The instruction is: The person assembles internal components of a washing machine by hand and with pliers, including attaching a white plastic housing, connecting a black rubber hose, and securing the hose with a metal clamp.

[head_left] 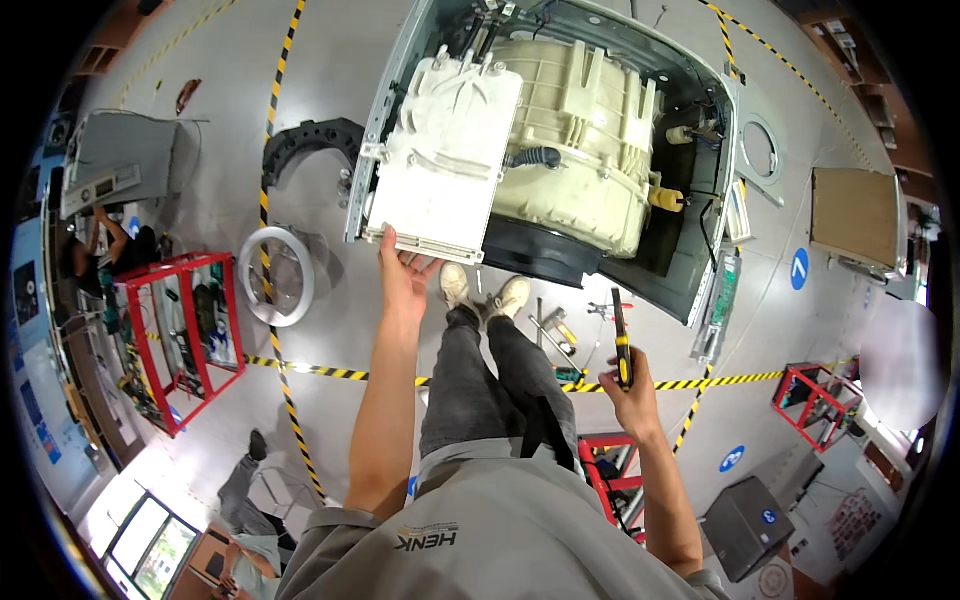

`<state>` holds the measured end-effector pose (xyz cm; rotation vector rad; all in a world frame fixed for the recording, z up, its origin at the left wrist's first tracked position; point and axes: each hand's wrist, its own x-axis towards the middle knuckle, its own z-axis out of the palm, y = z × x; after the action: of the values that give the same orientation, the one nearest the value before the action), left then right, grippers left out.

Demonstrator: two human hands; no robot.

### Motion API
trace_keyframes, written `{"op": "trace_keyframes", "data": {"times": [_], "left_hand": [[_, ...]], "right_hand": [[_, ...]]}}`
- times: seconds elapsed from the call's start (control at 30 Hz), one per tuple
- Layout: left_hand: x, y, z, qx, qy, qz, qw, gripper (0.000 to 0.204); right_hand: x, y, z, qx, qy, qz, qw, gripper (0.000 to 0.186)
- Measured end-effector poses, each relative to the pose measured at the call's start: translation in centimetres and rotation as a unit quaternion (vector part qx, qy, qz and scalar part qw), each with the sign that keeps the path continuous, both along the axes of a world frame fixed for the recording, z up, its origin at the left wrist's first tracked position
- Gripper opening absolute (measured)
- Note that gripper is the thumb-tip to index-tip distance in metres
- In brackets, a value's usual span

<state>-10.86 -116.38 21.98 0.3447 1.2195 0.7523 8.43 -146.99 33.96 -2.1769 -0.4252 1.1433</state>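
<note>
My left hand (405,270) grips the lower edge of a flat white plastic housing (435,160), which lies over the left part of an open grey metal cabinet (710,265). Inside the cabinet sits a cream ribbed plastic tub (590,140) with a black band (540,250) along its lower side and a black hose (535,157). My right hand (630,390) holds a long yellow-and-black hand tool (623,360) upright, below the cabinet and apart from it. Its exact kind is hard to make out.
Loose tools (555,330) lie beside my shoes. A black curved part (310,140), white ring (275,315) and grey ring (760,145) lie around the cabinet. Red frames (180,330) (815,400) stand either side. One person (100,245) works far left; another (240,540) is at lower left.
</note>
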Motion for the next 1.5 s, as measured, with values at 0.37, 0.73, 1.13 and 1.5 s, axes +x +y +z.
{"op": "trace_keyframes", "data": {"times": [0.37,0.73,1.13,1.5], "left_hand": [[0.9,1.4,1.4,-0.032,0.053,-0.058,0.996,0.08],[-4.8,1.8,3.1,-0.096,0.044,-0.068,0.992,0.085],[-4.4,1.6,-1.1,-0.13,-0.135,-0.166,0.968,0.093],[0.4,-0.1,-1.7,-0.043,-0.131,0.049,0.989,0.114]], "right_hand": [[1.4,-3.6,-0.7,0.026,0.058,-0.13,0.99,0.046],[-1.1,0.8,-1.7,0.033,0.04,-0.158,0.986,0.037],[-19.2,4.1,4.3,-0.042,-0.078,-0.184,0.979,0.038],[-4.7,9.4,5.2,0.08,-0.15,-0.026,0.985,0.029]]}}
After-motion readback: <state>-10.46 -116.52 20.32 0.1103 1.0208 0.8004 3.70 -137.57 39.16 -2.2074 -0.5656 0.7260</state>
